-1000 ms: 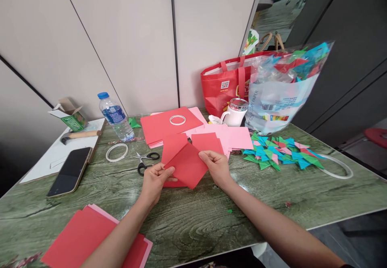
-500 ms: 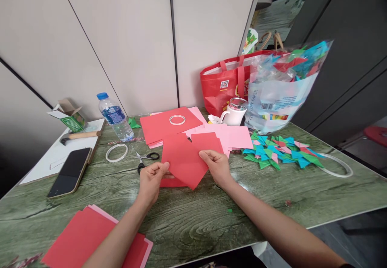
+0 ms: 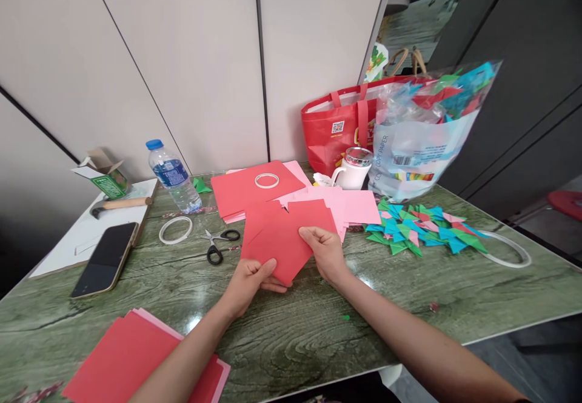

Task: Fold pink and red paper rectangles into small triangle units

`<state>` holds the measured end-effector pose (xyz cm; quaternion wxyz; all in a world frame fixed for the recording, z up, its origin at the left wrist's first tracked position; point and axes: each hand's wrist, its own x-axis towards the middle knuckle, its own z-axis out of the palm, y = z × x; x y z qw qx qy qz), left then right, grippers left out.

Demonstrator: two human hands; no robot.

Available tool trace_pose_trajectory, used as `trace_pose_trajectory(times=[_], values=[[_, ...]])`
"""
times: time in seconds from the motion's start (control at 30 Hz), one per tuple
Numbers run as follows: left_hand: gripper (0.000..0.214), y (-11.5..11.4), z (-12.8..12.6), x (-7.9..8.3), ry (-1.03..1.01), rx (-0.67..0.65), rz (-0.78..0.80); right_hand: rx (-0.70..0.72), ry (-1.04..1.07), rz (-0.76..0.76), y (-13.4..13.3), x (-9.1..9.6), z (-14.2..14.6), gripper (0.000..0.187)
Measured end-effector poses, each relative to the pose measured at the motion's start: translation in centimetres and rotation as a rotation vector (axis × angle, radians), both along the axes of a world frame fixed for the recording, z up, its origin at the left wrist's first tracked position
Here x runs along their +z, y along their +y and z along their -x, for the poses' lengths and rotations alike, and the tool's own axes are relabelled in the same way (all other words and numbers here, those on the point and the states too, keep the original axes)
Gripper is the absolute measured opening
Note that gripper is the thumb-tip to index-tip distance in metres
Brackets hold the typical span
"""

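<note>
A red sheet of paper point(image 3: 295, 239) is tilted in front of me, one corner pointing toward my body. My left hand point(image 3: 250, 282) pinches it near its lower left, thumb on top and fingers beneath. On the sheet's right edge, my right hand point(image 3: 325, 251) grips it between thumb and fingers. More red paper point(image 3: 257, 224) lies under and behind it, partly covered. Scissors point(image 3: 218, 245) with black handles rest spread apart, left of the paper. Behind are a stack of red sheets point(image 3: 240, 194) bearing a tape roll point(image 3: 267, 180), and pink sheets point(image 3: 359, 206).
Red and pink sheets point(image 3: 113, 354) lie under my left forearm. Leftward are a phone point(image 3: 105, 259), another tape roll point(image 3: 176, 230), a water bottle point(image 3: 173, 176) and a hammer point(image 3: 122, 204). Folded paper pieces point(image 3: 409, 227), a mug point(image 3: 352, 169), a plastic bag point(image 3: 413, 154) and a red bag point(image 3: 327, 142) stand rightward.
My left hand has moved right and toward me along the red paper, to its lower corner. The scissors' lower handle is now uncovered. My right hand has hardly moved.
</note>
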<state>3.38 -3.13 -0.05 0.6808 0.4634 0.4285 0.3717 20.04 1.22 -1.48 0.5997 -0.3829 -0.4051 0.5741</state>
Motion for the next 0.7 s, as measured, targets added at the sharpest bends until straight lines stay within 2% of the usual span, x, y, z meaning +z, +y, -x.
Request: trace_pose_trajectory(times=[0.2, 0.43, 0.6, 0.7], values=[[0.042, -0.06, -0.17, 0.20, -0.018, 0.056, 0.020, -0.021, -0.025, -0.014, 0.08, -0.10, 0.11, 0.025], [0.037, -0.24, -0.43, -0.25, 0.012, -0.019, 0.104, -0.067, 0.053, -0.006, 0.36, -0.24, 0.03, 0.022], [0.041, -0.34, -0.34, 0.13, 0.052, -0.056, 0.059, -0.057, 0.059, -0.008, 0.28, -0.28, 0.11, 0.019], [0.039, -0.41, -0.39, 0.36, 0.056, -0.010, 0.033, -0.061, 0.046, -0.014, 0.17, -0.18, 0.21, 0.021]])
